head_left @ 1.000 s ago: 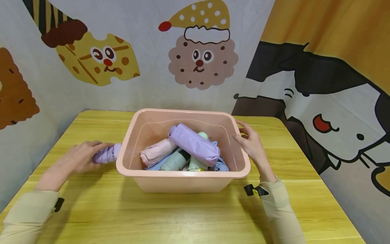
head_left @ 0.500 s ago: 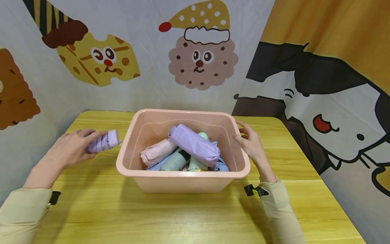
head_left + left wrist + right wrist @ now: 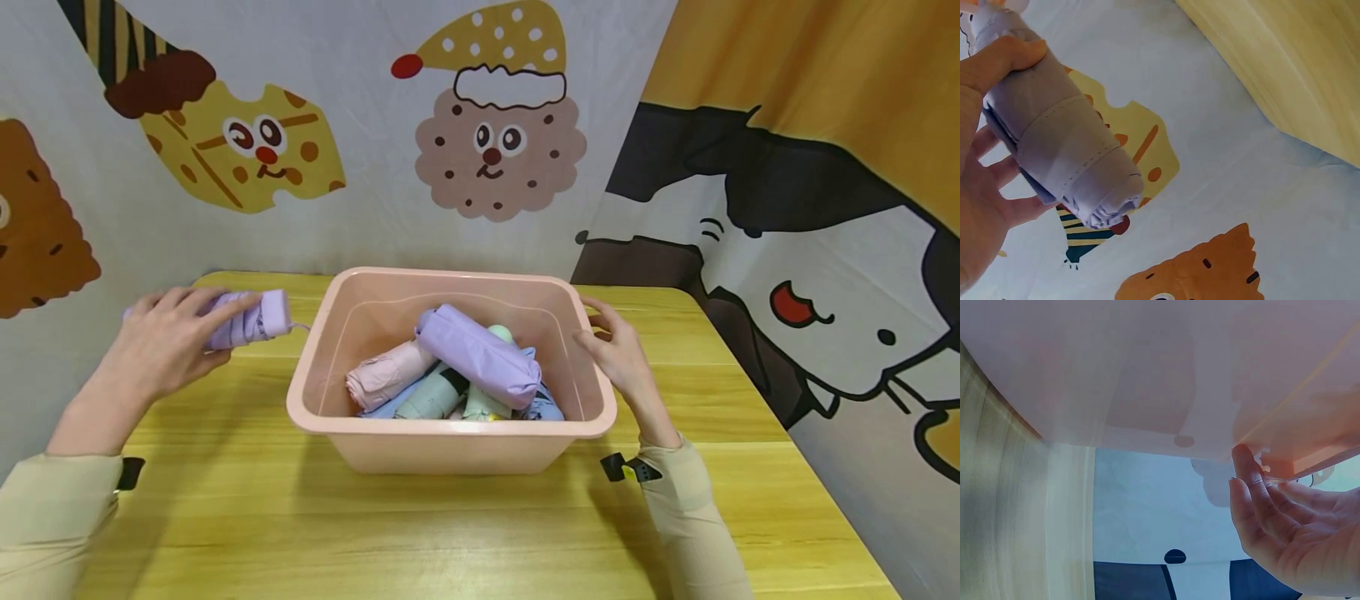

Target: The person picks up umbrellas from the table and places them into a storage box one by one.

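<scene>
My left hand [image 3: 161, 337] holds a lilac folding umbrella [image 3: 243, 321] above the table's left side, its flat handle end pointing right with a thin wrist loop. In the left wrist view, the thumb lies over the rolled umbrella [image 3: 1066, 131] and the fingers pass behind it. A pink plastic bin [image 3: 450, 450] stands mid-table, holding several folded umbrellas; a purple umbrella [image 3: 480, 354] lies across a pink umbrella [image 3: 390, 373] and a grey-green umbrella [image 3: 433, 393]. My right hand [image 3: 618, 350] grips the bin's right rim, thumb over the edge, fingers against the outer wall [image 3: 1147, 375].
The wooden table [image 3: 450, 533] has rounded back corners. A cartoon-printed cloth [image 3: 360, 225] hangs close behind it and along both sides. Camera straps, such as the right wrist strap [image 3: 637, 469], sit on both sleeves.
My left hand has lifted the lilac umbrella up and to the left, away from the bin's left side. The right hand and the bin stay in place.
</scene>
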Available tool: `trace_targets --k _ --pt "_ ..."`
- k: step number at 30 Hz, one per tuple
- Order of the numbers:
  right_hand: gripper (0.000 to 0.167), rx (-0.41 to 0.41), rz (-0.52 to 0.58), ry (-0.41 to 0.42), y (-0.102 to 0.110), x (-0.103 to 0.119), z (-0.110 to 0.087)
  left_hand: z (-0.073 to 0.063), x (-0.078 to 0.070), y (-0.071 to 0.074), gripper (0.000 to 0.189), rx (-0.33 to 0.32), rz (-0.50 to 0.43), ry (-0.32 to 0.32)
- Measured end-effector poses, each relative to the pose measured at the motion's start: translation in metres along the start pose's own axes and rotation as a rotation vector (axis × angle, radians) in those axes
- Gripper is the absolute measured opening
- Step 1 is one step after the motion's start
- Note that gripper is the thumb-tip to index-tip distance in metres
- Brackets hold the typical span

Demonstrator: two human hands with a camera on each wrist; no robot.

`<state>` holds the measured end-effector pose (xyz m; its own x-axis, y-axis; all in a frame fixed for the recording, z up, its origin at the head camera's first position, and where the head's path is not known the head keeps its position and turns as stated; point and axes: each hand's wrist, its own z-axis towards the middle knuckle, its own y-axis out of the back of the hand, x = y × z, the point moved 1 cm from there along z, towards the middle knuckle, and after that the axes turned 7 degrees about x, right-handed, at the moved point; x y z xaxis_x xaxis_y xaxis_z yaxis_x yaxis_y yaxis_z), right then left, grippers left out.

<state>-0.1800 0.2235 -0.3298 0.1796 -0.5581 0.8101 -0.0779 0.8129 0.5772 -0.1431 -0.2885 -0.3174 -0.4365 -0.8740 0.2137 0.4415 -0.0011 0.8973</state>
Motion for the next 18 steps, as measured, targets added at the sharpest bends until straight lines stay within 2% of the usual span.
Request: trace_targets --k 8,13,18 --pt "0.054 0.007 0.000 -0.005 0.001 0.001 -0.001 0.013 -0.001 0.010 0.090 -0.159 0.056 -0.093" --pt "0.054 0.007 0.000 -0.006 0.001 0.002 -0.001 0.022 -0.006 0.018 0.089 -0.204 0.068 -0.120" --pt "0.054 0.007 -0.001 -0.006 0.001 0.002 -0.002 0.030 -0.016 0.025 0.083 -0.249 0.079 -0.176"
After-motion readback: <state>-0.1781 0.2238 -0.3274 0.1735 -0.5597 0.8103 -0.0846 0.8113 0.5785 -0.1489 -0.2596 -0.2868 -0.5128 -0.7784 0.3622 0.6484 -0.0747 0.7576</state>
